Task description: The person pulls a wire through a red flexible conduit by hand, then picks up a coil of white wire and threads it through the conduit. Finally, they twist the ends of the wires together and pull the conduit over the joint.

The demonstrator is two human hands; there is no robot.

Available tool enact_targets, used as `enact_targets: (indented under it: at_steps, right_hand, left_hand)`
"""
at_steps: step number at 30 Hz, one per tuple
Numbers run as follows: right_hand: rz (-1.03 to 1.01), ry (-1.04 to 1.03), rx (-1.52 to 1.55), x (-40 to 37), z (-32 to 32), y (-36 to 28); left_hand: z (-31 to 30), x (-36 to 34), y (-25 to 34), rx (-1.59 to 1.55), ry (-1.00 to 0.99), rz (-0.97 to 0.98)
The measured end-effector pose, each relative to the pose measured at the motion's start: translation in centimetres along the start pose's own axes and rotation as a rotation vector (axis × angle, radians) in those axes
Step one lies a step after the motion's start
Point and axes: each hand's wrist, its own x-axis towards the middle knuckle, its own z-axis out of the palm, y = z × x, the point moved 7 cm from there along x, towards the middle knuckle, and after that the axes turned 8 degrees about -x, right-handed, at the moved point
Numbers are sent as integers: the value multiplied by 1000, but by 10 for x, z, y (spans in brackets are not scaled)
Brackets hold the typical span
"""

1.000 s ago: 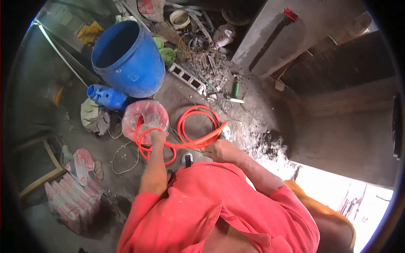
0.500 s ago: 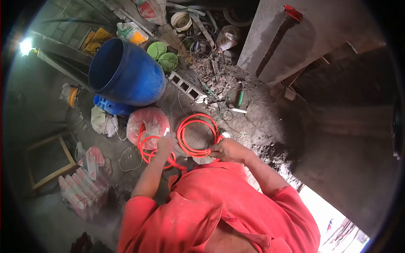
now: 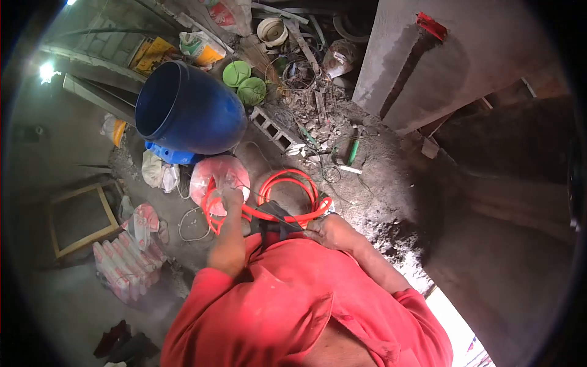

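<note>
An orange flexible hose (image 3: 287, 218) lies looped in front of my body, with a round coil on the right and tighter loops on the left. My left hand (image 3: 231, 198) is closed at the left loops, in front of a clear plastic bag (image 3: 211, 168) with reddish contents. My right hand (image 3: 331, 232) is closed near my chest, with its curled fingers against the hose below the right coil. A thin dark strand runs between the two hands, across a dark cloth-like piece (image 3: 272, 217). The fingertips of both hands are partly hidden.
A large blue barrel (image 3: 202, 113) lies tilted ahead on the left, with green lids (image 3: 251, 90) beside it. A hollow concrete block (image 3: 273, 129), a green-handled tool (image 3: 353, 151) and rubble are ahead. On the left are a wooden frame (image 3: 110, 208) and wrapped packages (image 3: 125, 266).
My left hand has moved slightly left and up. My right hand has come down a little from the coil. A hose length now stretches across between the hands, and the dark piece shows more.
</note>
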Motion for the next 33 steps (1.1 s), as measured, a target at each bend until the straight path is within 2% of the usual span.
enact_targets:
  at_steps: [1, 2, 5, 7, 8, 9, 10, 12, 14, 16, 17, 18, 20, 21, 23, 24, 25, 26, 28, 30, 32, 33]
  right_hand:
    - [15, -6, 8, -1, -2, 2]
    - [17, 1, 14, -3, -1, 8]
    - [31, 103, -39, -7, -12, 15]
    - [210, -25, 80, 1, -33, 13]
    - [212, -21, 79, 3, -40, 20]
    - [275, -58, 120, -3, -46, 38]
    - [339, -96, 160, -10, -49, 54]
    - [393, -150, 82, -16, -48, 88]
    - [452, -197, 5, -7, -39, 108]
    - [487, -152, -296, 11, -37, 112]
    - [585, -72, -301, 25, -39, 105]
    - [594, -74, -301, 43, -35, 98]
    - [716, -45, -267, 81, -30, 94]
    - [713, -5, -317, 99, -20, 99]
    - [686, 30, -276, 134, -6, 116]
    - [639, 58, -230, 153, 0, 120]
    - [696, 205, -258, 165, -3, 124]
    - [716, 197, -273, 185, -9, 116]
    - [799, 329, -79, 220, -20, 91]
    - [747, 389, 38, 260, -18, 71]
    - [564, 465, 104, 305, -28, 46]
    - [589, 382, 70, 322, -26, 50]
  left_hand:
    - [-32, -6, 20, -141, 304, 173]
    - [-53, -7, 34, -211, 413, 222]
    - [-78, 13, 58, -287, 278, 84]
    - [-124, -3, 112, -282, 224, 287]
    - [-154, -17, 144, -282, 201, 426]
    - [-163, -31, 171, -274, 145, 701]
    - [-157, -30, 173, -277, 141, 704]
    - [-125, -31, 182, -61, -94, 836]
    - [-111, -31, 196, -136, -88, 924]
    - [-111, -38, 223, -183, -77, 1024]
    - [-122, -47, 239, -150, -66, 1049]
    - [-135, -51, 252, -155, -73, 1054]
    - [-161, -55, 275, -302, -158, 1162]
    - [-164, -48, 281, -311, -167, 1178]
    - [-178, -36, 289, -553, -234, 1378]
    - [-184, -21, 289, -572, -246, 1395]
    - [-191, 0, 289, -594, -260, 1371]
    - [-198, 22, 287, -621, -275, 1336]
    - [-214, 59, 274, -636, -355, 1325]
    - [-225, 94, 257, -651, -406, 1316]
    - [-230, 122, 240, -728, -449, 1334]
    - [-233, 136, 232, -689, -483, 1309]
